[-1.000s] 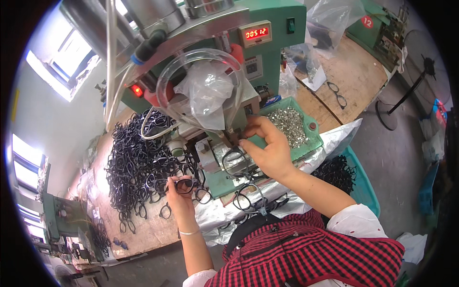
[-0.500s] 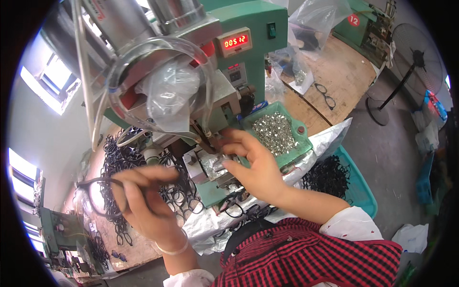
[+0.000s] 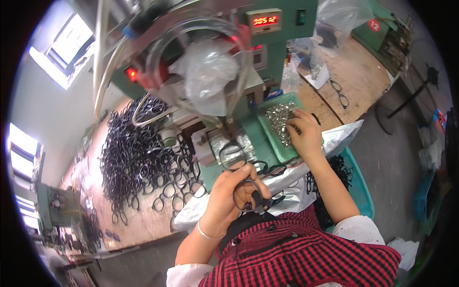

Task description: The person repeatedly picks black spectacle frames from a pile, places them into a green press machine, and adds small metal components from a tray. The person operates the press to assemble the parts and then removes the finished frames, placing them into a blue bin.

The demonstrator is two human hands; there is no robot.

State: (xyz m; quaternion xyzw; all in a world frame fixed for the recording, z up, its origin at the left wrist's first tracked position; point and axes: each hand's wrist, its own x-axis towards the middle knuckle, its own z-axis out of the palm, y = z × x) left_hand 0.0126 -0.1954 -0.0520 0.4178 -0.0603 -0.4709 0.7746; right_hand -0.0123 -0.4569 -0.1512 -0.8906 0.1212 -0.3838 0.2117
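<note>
My left hand (image 3: 234, 190) grips a black eyeglass frame (image 3: 241, 158), holding it up against the fixture of the green press machine (image 3: 248, 131). Over the green tray (image 3: 270, 138) my right hand (image 3: 303, 131) reaches into a heap of small silver metal parts (image 3: 279, 119), fingers down among them. Whether it has picked any up I cannot tell. A clear plastic bag (image 3: 208, 79) and loops of clear tubing (image 3: 167, 52) hang from the machine above the fixture.
A big pile of black eyeglass frames (image 3: 138, 153) covers the wooden bench at left. More black frames fill a teal bin (image 3: 356, 184) at right. A red digital counter (image 3: 264, 20) glows on the machine. Another wooden bench (image 3: 354, 76) with a frame stands behind.
My left hand brought a black frame from the left pile to the machine fixture. My right hand left the fixture and moved right into the tray of metal parts.
</note>
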